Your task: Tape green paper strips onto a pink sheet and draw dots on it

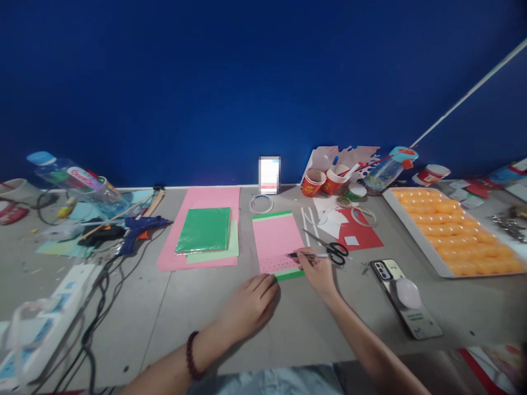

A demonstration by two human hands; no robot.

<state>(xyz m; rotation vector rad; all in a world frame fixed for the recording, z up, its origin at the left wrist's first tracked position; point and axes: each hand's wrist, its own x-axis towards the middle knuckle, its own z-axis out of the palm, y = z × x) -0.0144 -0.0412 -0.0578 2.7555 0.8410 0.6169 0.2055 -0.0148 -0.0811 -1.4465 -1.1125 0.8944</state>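
A pink sheet of paper point(276, 236) with green strips along its top and bottom lies before me. Rows of small dark marks run across its lower part. My right hand point(318, 274) is closed around a pen point(292, 254), its tip over the marked area; I cannot tell if it touches the paper. My left hand point(252, 304) lies flat near the sheet's lower left corner, fingers stretched out and holding nothing. Black-handled scissors point(338, 252) lie just beyond my right hand, near narrow white strips point(305, 226).
Left are a green packet point(205, 229) on pink paper, a blue glue gun point(142, 226), cables and a power strip point(61, 312). Right are red paper point(362, 233), paper cups point(314, 181), a phone point(405, 299) and a tray of orange balls point(405, 233). A blue wall point(206, 99) stands behind.
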